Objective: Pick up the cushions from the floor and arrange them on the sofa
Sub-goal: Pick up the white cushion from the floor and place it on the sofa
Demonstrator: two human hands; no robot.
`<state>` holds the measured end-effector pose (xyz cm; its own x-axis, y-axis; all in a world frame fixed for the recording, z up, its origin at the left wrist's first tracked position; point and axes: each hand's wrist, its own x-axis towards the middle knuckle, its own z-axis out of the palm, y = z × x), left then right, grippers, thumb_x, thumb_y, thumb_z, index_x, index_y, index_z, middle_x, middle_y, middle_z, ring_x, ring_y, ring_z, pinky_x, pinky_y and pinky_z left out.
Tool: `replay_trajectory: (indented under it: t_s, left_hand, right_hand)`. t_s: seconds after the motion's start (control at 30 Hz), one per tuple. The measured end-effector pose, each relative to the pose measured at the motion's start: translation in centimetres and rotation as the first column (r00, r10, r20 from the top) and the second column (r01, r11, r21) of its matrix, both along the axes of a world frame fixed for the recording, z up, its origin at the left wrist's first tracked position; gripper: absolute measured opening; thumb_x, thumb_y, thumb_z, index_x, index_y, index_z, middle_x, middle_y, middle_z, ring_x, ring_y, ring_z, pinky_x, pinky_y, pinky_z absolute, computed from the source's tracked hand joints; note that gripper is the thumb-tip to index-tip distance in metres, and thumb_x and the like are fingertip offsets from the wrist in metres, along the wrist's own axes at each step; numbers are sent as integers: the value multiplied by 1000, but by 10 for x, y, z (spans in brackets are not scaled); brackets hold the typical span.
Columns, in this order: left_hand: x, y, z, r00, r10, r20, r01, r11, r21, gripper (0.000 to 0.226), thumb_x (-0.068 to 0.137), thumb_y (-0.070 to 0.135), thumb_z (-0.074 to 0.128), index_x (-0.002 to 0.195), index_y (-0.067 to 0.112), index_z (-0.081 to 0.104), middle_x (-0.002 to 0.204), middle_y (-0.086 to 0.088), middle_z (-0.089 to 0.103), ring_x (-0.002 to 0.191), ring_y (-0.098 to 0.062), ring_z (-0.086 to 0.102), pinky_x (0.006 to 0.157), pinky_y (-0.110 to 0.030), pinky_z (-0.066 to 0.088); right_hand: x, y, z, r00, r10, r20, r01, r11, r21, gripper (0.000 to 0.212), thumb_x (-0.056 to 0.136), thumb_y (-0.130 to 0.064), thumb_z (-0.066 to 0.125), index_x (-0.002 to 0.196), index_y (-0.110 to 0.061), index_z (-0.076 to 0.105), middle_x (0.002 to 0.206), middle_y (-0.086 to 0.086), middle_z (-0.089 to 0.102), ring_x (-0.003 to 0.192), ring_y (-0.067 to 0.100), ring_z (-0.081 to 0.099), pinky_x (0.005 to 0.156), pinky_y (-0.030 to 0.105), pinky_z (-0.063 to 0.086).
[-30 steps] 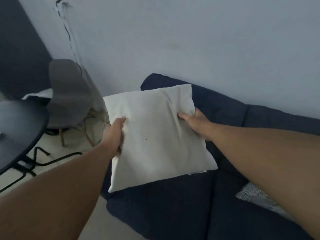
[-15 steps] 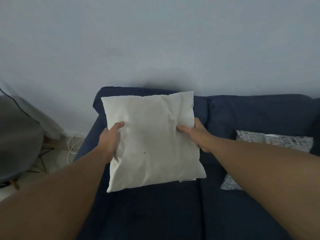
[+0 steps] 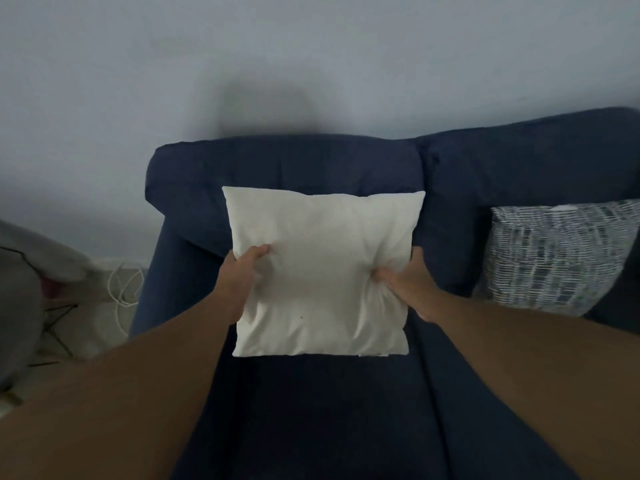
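A plain cream cushion point(image 3: 322, 258) is held upright over the left seat of the dark blue sofa point(image 3: 284, 164), close to its backrest. My left hand point(image 3: 242, 271) grips its left edge and my right hand point(image 3: 405, 282) pinches its right edge, bunching the fabric. Whether its lower edge touches the seat cannot be told. A second cushion, blue-and-white patterned point(image 3: 554, 258), leans against the backrest at the right.
A pale wall rises behind the sofa. To the left of the sofa arm lie white cables point(image 3: 121, 289) on the floor, beside thin black legs point(image 3: 55, 323) and a grey shape point(image 3: 17, 306) at the frame's left edge.
The view has swung right and squared up on the sofa. The cream cushion, held by both hands throughout, has come closer to the backrest and now faces straight. The patterned cushion shows more fully.
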<state>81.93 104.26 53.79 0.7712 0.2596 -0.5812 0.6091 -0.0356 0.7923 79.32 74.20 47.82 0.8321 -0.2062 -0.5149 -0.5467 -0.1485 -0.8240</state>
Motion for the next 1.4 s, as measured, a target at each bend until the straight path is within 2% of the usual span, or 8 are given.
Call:
replay_trajectory:
  t_s: [0.23,0.4,0.57,0.73,0.87,1.03,1.23,1.4]
  left_hand:
    - [20,15,-57,995,-54,-89,49,997,-52,43,98,39,72,137,25,61,125,-2,72,108,-27,70,91,-46,58]
    - [30,25,-92,994,-44,-102,39,998,-53,38,96,38,72,132,32,61,129,0,72,115,-29,70,109,-57,55]
    - [47,28,-118,993,-74,-95,68,996,-63,24,97,36,69,120,36,62,126,2,72,117,-28,69,111,-59,53]
    - [75,26,-141,993,-87,-73,79,991,-107,12,101,42,66,112,41,63,123,8,72,117,-23,69,112,-57,54]
    - [92,20,-157,992,-84,-93,75,993,-95,40,92,52,67,129,40,58,134,7,67,126,-28,64,111,-61,53]
    - [88,20,-172,992,-50,-115,38,993,-108,40,100,56,59,137,41,53,145,5,61,132,-31,60,109,-65,52]
    - [89,18,-181,995,-35,-94,23,992,-122,61,93,65,61,149,42,52,152,7,59,137,-30,58,93,-59,58]
    - [93,17,-179,1000,-1,-17,0,997,-78,76,75,79,60,143,46,55,146,12,62,136,-28,59,104,-68,54]
  right_hand:
    - [13,12,-43,1000,-25,-6,24,998,-51,72,83,-28,86,133,-32,34,122,-9,59,110,13,62,96,42,53]
    - [25,27,-74,1000,-25,5,26,994,-104,65,86,-24,82,130,-30,35,118,-13,57,105,6,58,91,35,50]
    - [28,37,-102,996,-74,51,82,984,-157,64,88,-24,80,133,-26,34,117,-16,56,102,0,57,74,22,45]
    - [46,32,-126,992,-104,71,117,971,-209,63,88,-25,79,132,-25,33,118,-12,57,101,1,57,77,25,47]
    - [63,26,-144,994,-99,40,104,976,-190,64,87,-28,81,129,-23,33,117,-11,57,102,4,58,94,38,52]
    - [67,25,-162,990,-134,35,137,983,-123,65,87,-37,81,132,-29,35,120,-14,59,111,12,61,105,47,53]
    - [68,28,-163,981,-162,104,173,979,-105,60,89,-38,80,135,-31,41,125,-16,60,109,3,60,96,31,51]
    - [76,32,-154,950,-202,239,235,965,-118,28,101,-32,67,125,-25,55,111,-20,68,93,-12,64,85,15,51]
